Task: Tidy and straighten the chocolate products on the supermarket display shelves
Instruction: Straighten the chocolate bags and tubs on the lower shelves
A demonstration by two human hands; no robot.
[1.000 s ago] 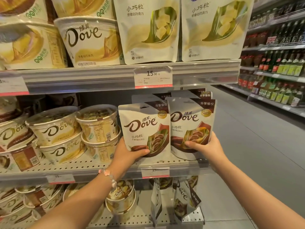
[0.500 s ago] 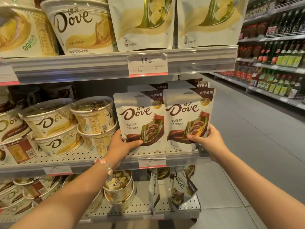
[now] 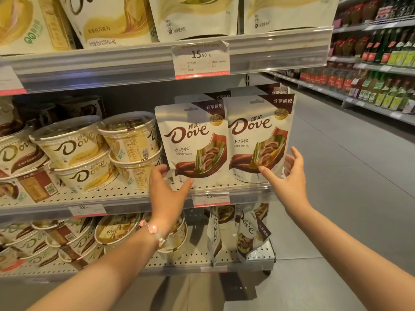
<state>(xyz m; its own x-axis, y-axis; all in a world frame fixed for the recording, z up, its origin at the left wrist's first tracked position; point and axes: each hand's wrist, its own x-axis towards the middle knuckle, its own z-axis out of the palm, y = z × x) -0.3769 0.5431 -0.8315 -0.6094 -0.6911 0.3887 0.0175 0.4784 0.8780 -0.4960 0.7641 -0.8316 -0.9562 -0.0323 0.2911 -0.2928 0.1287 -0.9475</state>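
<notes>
Two white-and-brown Dove chocolate pouches stand upright side by side on the middle shelf (image 3: 125, 198), more pouches lined up behind them. My left hand (image 3: 166, 194) is at the lower left corner of the left pouch (image 3: 190, 140), fingers loose, thumb tip touching its bottom edge. My right hand (image 3: 287, 178) is at the lower right corner of the right pouch (image 3: 258, 135). Its thumb rests on the front and its fingers spread past the pouch's side. Neither hand grips.
Stacked Dove tubs (image 3: 74, 149) fill the shelf left of the pouches. Cream-coloured pouches and tubs sit on the upper shelf (image 3: 134, 63). Leaning pouches (image 3: 251, 232) and tubs occupy the lower shelf. To the right lie the aisle floor (image 3: 348, 176) and bottle shelves (image 3: 370, 70).
Both hands held the pouches' lower corners before; now the fingers have loosened and spread, and the pouches stand on the shelf. The camera has moved closer and tilted down.
</notes>
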